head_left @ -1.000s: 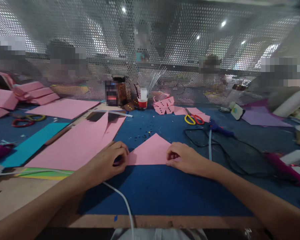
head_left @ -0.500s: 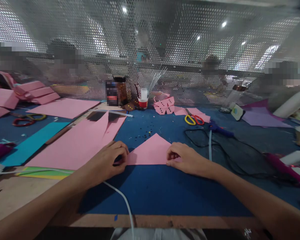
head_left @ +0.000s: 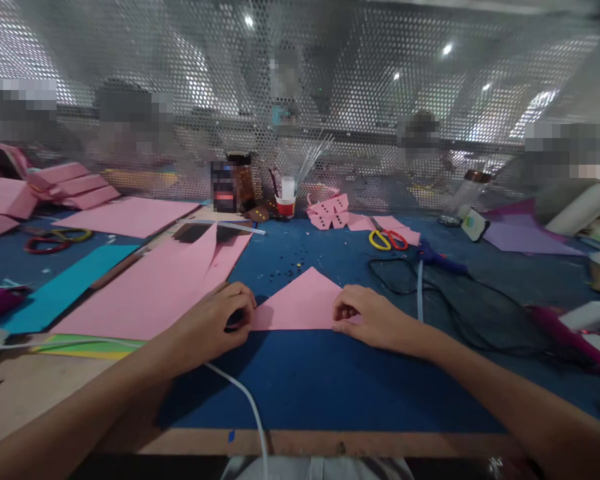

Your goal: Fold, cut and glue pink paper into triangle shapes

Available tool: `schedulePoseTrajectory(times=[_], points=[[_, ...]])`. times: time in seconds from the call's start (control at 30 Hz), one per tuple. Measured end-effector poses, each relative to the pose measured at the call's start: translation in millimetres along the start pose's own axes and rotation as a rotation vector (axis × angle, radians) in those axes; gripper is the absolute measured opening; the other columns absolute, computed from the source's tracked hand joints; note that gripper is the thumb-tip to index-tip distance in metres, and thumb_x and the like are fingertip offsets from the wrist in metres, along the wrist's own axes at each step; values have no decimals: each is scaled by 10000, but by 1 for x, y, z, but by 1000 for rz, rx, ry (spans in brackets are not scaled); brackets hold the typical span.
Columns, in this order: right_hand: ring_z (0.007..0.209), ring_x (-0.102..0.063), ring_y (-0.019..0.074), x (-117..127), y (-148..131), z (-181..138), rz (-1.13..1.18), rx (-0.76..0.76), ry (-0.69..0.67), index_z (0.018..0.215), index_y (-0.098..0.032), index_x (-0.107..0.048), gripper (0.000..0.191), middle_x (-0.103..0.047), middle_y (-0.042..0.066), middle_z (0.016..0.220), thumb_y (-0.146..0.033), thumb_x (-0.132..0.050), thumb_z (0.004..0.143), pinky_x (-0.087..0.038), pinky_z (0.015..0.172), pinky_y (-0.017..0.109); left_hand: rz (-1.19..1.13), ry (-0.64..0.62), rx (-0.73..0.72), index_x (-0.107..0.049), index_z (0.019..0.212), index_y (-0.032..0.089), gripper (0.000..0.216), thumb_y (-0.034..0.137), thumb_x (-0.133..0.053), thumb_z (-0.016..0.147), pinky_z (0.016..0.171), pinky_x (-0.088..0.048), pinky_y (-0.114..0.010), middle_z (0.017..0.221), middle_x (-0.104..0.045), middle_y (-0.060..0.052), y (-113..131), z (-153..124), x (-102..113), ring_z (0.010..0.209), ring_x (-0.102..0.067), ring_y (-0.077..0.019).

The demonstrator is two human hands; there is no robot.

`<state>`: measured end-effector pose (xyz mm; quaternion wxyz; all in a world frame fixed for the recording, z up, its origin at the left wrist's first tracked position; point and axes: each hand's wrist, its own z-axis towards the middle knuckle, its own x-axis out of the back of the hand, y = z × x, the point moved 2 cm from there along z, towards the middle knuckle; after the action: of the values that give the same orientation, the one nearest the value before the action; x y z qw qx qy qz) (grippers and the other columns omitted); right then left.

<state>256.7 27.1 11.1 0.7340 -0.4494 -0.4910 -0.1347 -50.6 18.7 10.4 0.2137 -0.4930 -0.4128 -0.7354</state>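
Jar: a glass jar (head_left: pixel 243 180) with a dark lid stands at the far edge of the table (head_left: pixel 305 393), against the perforated metal screen (head_left: pixel 380 100); its contents show brownish and cannot be made out further.
Cup: a small red-and-white cup (head_left: pixel 286 206) sits just right of the jar, a white tube upright in it, thin clear strands fanning up behind.
Bottle: a clear bottle (head_left: pixel 461 195) with a brown cap leans near the screen on the right; what it holds cannot be told.
Paper: a pink paper triangle (head_left: pixel 300 305) lies flat on the blue table cover, long edge toward the person, point toward the screen, directly between the two hands.
Left hand: the left hand (head_left: pixel 215 321) is curled, fingertips closed narrowly on the triangle's left corner.
Right hand: the right hand (head_left: pixel 369 317) is curled likewise, fingertips pinched on the right corner, covering it.
Beside: a large pink sheet (head_left: pixel 155 290) lies just left of the left hand, a teal sheet (head_left: pixel 63 288) beyond it.
Beyond: a folded pink butterfly (head_left: pixel 330 211) and scissors (head_left: pixel 388 239) with yellow and red handles rest well behind the triangle.
Cables: a black cable (head_left: pixel 430 288) loops right of the right hand; a white cable (head_left: pixel 245 399) runs under the left forearm.
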Motion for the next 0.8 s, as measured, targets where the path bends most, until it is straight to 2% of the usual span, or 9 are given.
schedulePoseTrajectory(times=[0.8], points=[[851, -572, 166, -2, 3, -1, 5, 24, 0, 907, -202, -650, 78, -647, 17, 912, -251, -692, 865, -416, 801, 303, -45, -52, -34, -585, 843, 217, 89, 146, -563, 795, 908, -469, -334, 1091, -592, -36, -7, 1, 3, 1048, -562, -218]])
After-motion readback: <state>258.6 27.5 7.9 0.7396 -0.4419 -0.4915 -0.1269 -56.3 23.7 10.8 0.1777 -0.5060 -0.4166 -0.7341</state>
